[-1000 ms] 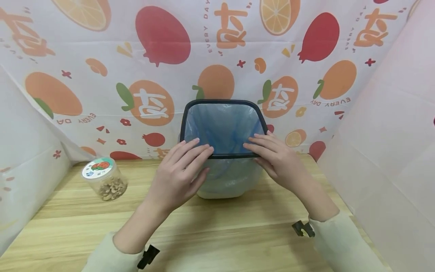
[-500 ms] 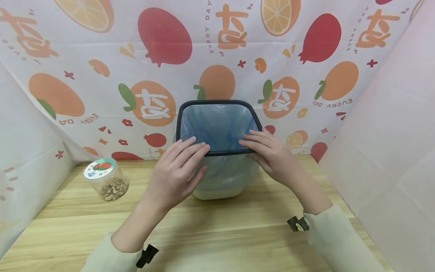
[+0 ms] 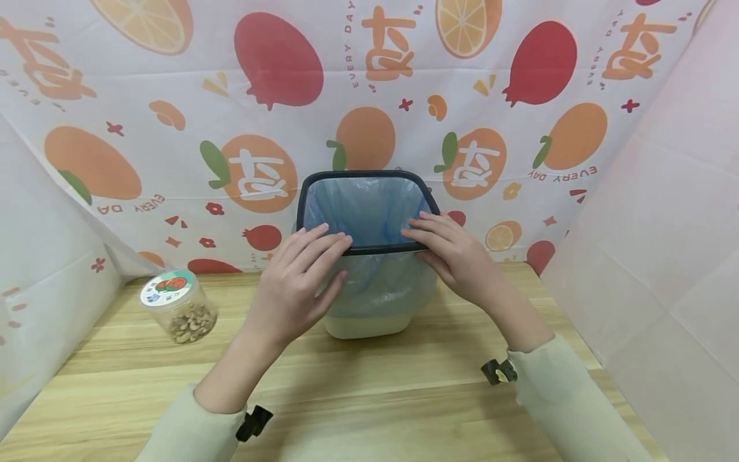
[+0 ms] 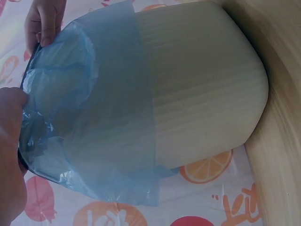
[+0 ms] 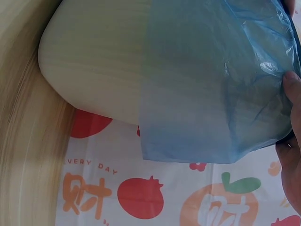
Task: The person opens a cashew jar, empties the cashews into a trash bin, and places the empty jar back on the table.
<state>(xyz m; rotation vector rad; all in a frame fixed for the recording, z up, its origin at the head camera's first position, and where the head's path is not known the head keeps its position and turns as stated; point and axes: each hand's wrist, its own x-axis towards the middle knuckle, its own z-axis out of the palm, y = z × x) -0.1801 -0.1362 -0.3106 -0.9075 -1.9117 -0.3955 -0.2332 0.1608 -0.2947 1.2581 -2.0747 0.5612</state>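
Bin (image 3: 366, 328) stands upright near the middle of the tabletop (image 3: 369, 410), just before the fruit-print cloth (image 3: 369, 83) on the far side. A blue bag (image 3: 392, 292) lines it and hangs down over the outside, probably so it cannot slip inward; the pale lower wall is bare. A black rim (image 3: 369, 174) runs round the mouth and seems to trap the bag there. My left hand (image 3: 293, 277) pinches this rim at the near left, fingers over the top, thumb outside; my right hand (image 3: 455, 255) does likewise at the near right. Spread like this, I judge, they steady both corners evenly. A lidded jar (image 3: 179, 307) stands left, well clear of the bin.
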